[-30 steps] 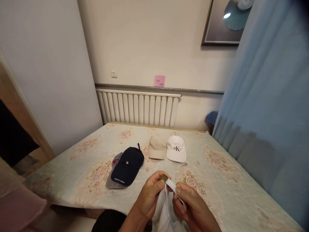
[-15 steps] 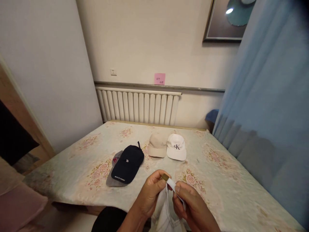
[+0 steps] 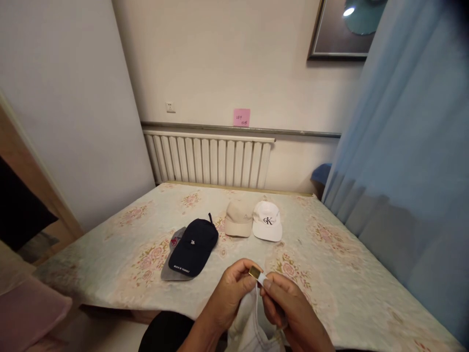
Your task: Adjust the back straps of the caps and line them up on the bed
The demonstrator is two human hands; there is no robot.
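Note:
Low in the middle of the view I hold a white cap (image 3: 252, 332) with both hands. My left hand (image 3: 229, 298) pinches the cap's back band at a small gold buckle (image 3: 253, 272). My right hand (image 3: 289, 310) pinches the white strap (image 3: 262, 278) just right of that buckle. Both hands are closed on the cap. Further away on the floral bed cover (image 3: 330, 254) lie a navy cap (image 3: 194, 247) resting on a grey cap (image 3: 169, 271), a beige cap (image 3: 238, 225) and a white cap with black letters (image 3: 267, 226).
A white radiator (image 3: 208, 159) runs along the far wall under a pink note (image 3: 242, 117). A blue curtain (image 3: 406, 171) hangs at the right, a framed picture (image 3: 340, 29) above. A pink cushion (image 3: 32, 318) sits at the lower left.
My right hand has slid along the strap toward the buckle, so less white strap shows between my hands. The caps on the bed have not moved.

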